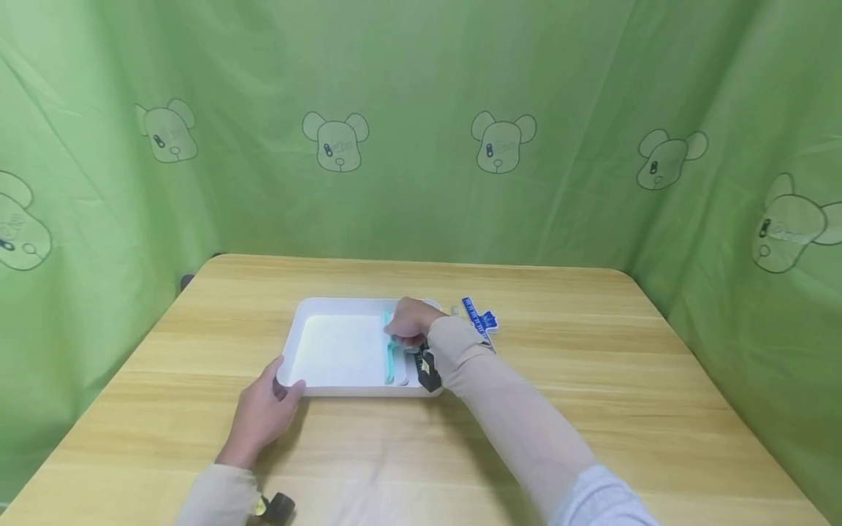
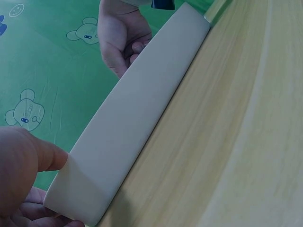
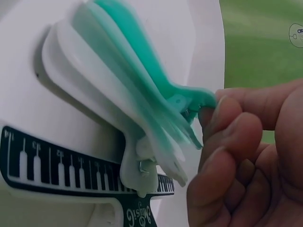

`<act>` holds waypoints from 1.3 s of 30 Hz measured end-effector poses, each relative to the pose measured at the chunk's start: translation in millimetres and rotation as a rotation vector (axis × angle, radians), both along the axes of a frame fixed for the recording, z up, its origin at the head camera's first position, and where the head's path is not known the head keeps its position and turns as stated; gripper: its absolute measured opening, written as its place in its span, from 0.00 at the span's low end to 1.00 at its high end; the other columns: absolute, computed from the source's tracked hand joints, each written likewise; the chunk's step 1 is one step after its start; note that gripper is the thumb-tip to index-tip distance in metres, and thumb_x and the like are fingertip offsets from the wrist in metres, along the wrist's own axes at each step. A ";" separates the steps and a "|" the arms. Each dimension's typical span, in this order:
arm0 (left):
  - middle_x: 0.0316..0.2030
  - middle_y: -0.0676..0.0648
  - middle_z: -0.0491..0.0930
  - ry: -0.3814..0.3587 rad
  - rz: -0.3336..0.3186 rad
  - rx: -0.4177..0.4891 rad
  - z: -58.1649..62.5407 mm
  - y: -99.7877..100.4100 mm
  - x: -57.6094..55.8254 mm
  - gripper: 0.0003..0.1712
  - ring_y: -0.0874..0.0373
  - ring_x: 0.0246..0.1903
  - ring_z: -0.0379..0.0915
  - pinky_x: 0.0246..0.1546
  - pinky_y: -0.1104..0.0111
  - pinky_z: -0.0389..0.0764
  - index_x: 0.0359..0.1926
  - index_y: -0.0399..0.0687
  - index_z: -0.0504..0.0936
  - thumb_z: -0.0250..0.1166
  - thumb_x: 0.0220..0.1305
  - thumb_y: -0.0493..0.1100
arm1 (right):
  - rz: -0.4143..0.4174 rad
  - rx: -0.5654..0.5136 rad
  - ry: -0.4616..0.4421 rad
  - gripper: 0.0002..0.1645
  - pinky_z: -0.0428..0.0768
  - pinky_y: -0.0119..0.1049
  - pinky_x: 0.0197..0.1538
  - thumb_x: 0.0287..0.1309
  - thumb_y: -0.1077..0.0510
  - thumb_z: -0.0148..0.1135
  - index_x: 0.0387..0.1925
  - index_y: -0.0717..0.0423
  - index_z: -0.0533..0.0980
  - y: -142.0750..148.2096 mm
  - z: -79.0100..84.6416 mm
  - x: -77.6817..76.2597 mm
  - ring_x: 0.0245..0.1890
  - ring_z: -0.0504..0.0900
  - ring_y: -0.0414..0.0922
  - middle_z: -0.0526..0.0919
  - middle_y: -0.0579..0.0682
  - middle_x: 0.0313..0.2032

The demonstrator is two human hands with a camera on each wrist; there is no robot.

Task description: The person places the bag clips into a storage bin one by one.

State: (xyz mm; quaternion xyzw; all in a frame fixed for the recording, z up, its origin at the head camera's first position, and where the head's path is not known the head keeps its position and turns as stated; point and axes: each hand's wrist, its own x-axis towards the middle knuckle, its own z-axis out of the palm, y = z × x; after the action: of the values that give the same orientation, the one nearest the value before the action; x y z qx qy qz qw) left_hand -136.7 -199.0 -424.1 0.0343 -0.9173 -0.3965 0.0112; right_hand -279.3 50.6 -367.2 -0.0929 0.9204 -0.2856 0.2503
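In the head view my left hand [image 1: 263,409] holds the white tray [image 1: 335,354] at its near left corner. The left wrist view has the thumb [image 2: 52,156] against the tray's side wall, with other fingers around the end. Inside the tray's right part, my right hand [image 1: 411,319] pinches a teal plastic clip [image 3: 137,42] by its handle end, between thumb and forefinger. A white clip [image 3: 92,75] lies right beside the teal one, their long jaws side by side. Below them sits a black clip [image 3: 99,178] with a piano-key print and the word Music.
A blue clip [image 1: 488,320] with a key-like print lies on the wooden table [image 1: 559,351], just right of the tray. A small pale yellowish piece [image 1: 454,310] shows behind the right wrist. Green curtains [image 1: 421,204] surround the table's back and sides.
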 end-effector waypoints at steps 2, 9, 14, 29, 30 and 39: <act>0.66 0.26 0.58 -0.005 0.001 0.000 0.5 0.2 0.6 0.40 0.31 0.65 0.55 0.66 0.44 0.59 0.72 0.29 0.51 0.56 0.70 0.48 | 0.001 0.002 -0.004 0.26 0.73 0.27 0.18 0.66 0.55 0.58 0.11 0.51 0.69 -0.3 -0.9 -0.6 0.13 0.68 0.38 0.71 0.45 0.12; 0.67 0.26 0.58 -0.015 0.002 -0.001 1.5 0.5 1.4 0.40 0.31 0.66 0.54 0.66 0.44 0.58 0.72 0.29 0.51 0.56 0.70 0.48 | 0.016 0.021 -0.005 0.26 0.72 0.27 0.17 0.65 0.57 0.58 0.09 0.51 0.69 1.2 -4.0 -2.5 0.11 0.67 0.37 0.70 0.45 0.11; 0.67 0.26 0.57 -0.012 0.000 -0.001 2.1 0.7 1.6 0.40 0.31 0.66 0.54 0.66 0.44 0.58 0.72 0.29 0.51 0.55 0.70 0.48 | -0.002 0.016 -0.020 0.27 0.70 0.26 0.15 0.64 0.57 0.59 0.08 0.50 0.68 3.1 -4.7 -3.4 0.10 0.66 0.37 0.69 0.44 0.10; 0.67 0.26 0.57 -0.021 0.001 -0.002 0.5 2.0 0.7 0.41 0.30 0.66 0.54 0.66 0.44 0.58 0.72 0.29 0.51 0.56 0.70 0.48 | -0.023 0.042 0.014 0.28 0.70 0.26 0.15 0.64 0.53 0.60 0.09 0.50 0.66 13.7 0.1 -1.6 0.10 0.66 0.38 0.69 0.44 0.10; 0.67 0.26 0.57 -0.021 0.001 -0.002 0.3 2.1 0.7 0.41 0.30 0.66 0.54 0.66 0.44 0.58 0.72 0.29 0.51 0.56 0.70 0.48 | -0.028 0.039 0.015 0.27 0.71 0.26 0.15 0.64 0.53 0.60 0.10 0.51 0.66 15.4 0.7 -1.2 0.11 0.67 0.38 0.70 0.45 0.10; 0.67 0.26 0.57 -0.028 -0.001 0.002 2.9 1.7 2.6 0.41 0.30 0.66 0.54 0.66 0.44 0.58 0.72 0.30 0.51 0.56 0.70 0.48 | -0.038 0.021 0.022 0.24 0.72 0.26 0.18 0.65 0.53 0.58 0.13 0.51 0.68 32.4 11.9 0.7 0.12 0.67 0.37 0.71 0.44 0.13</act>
State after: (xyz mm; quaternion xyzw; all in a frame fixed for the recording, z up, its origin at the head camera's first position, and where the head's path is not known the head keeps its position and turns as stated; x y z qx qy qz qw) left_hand -134.1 -197.3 -421.2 0.0395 -0.9169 -0.3971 -0.0020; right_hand -278.6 82.9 -355.3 -0.0759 0.9277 -0.2794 0.2358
